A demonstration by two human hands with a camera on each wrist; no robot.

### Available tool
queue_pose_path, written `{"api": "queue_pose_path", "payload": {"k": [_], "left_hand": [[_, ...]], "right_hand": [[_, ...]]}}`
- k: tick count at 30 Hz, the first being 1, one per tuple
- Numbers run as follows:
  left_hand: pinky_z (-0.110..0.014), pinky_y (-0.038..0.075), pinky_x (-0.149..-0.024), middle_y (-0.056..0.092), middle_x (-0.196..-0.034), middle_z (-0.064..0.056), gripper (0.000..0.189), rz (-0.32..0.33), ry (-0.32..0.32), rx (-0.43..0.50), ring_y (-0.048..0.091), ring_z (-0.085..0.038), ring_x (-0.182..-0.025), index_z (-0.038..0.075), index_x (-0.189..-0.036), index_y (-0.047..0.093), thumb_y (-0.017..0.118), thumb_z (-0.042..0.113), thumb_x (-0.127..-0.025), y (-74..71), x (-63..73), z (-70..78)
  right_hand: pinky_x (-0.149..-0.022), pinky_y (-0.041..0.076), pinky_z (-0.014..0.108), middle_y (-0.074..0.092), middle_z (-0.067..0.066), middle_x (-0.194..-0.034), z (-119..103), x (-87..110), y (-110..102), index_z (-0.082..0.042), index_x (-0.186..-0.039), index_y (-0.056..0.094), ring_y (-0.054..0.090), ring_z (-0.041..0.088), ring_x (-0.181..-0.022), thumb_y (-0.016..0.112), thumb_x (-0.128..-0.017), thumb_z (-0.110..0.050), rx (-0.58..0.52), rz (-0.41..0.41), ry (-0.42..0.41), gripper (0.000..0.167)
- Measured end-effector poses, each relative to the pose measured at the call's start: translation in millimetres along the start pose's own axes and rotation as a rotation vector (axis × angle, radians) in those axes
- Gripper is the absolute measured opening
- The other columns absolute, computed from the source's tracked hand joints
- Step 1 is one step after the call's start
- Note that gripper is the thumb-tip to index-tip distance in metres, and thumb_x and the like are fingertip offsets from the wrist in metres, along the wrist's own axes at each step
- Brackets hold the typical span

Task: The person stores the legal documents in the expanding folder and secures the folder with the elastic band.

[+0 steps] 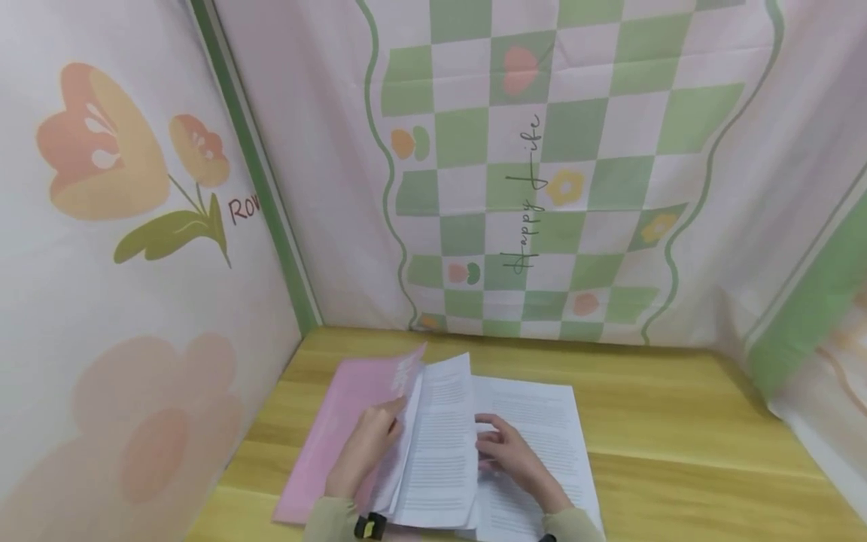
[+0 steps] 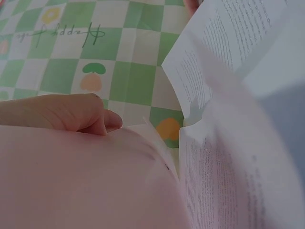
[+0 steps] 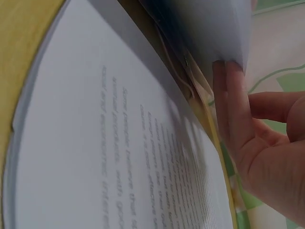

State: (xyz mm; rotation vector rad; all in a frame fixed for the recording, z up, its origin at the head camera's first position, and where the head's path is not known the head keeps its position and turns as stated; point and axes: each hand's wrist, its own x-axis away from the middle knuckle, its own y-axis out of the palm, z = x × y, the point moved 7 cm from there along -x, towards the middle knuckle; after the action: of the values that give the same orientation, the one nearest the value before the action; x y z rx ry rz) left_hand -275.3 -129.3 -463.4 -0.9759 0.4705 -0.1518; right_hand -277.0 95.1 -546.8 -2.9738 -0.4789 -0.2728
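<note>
A pink folder [image 1: 342,406] lies spread on the table with printed sheets inside it. My left hand [image 1: 369,444] grips the edge of its pink cover; in the left wrist view the fingers of that hand [image 2: 71,112] curl over the pink edge. Several printed pages [image 1: 440,444] stand raised in the middle. My right hand [image 1: 511,455] is beside their free edge, over the lower stack of sheets [image 1: 542,406]. In the right wrist view, extended fingers [image 3: 238,105] touch the raised page [image 3: 214,33] from behind. Part of the left fingers is hidden by the cover.
The wooden table [image 1: 677,421] extends to the right of the papers. A checkered green and white curtain [image 1: 549,143] hangs behind it, and a flowered curtain [image 1: 135,301] borders the left side.
</note>
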Motion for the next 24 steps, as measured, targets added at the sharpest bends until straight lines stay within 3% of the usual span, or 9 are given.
{"api": "queue_pose_path", "payload": {"k": [12, 24], "left_hand": [[-0.016, 0.038, -0.054, 0.055, -0.068, -0.002, 0.043, -0.003, -0.009, -0.007, 0.037, -0.002, -0.058, -0.010, -0.131, 0.057, 0.059, -0.005, -0.088, 1.2, 0.7, -2.4], [-0.016, 0.041, -0.055, 0.068, -0.082, -0.014, 0.042, 0.003, 0.009, -0.004, 0.039, -0.002, -0.059, -0.010, -0.130, 0.058, 0.059, -0.005, -0.089, 2.2, 0.3, -2.1]], "right_hand": [[-0.077, 0.061, 0.032, 0.064, 0.026, -0.116, -3.1, -7.4, 16.1, 0.006, -0.145, 0.035, 0.069, 0.015, -0.088, 0.058, -0.094, -0.008, -0.019, -0.016, -0.012, 0.058], [-0.075, 0.061, 0.031, 0.064, 0.023, -0.113, -4.9, -16.7, 29.6, 0.005, -0.144, 0.037, 0.069, 0.014, -0.083, 0.058, -0.093, -0.005, -0.025, -0.009, -0.015, 0.056]]}}
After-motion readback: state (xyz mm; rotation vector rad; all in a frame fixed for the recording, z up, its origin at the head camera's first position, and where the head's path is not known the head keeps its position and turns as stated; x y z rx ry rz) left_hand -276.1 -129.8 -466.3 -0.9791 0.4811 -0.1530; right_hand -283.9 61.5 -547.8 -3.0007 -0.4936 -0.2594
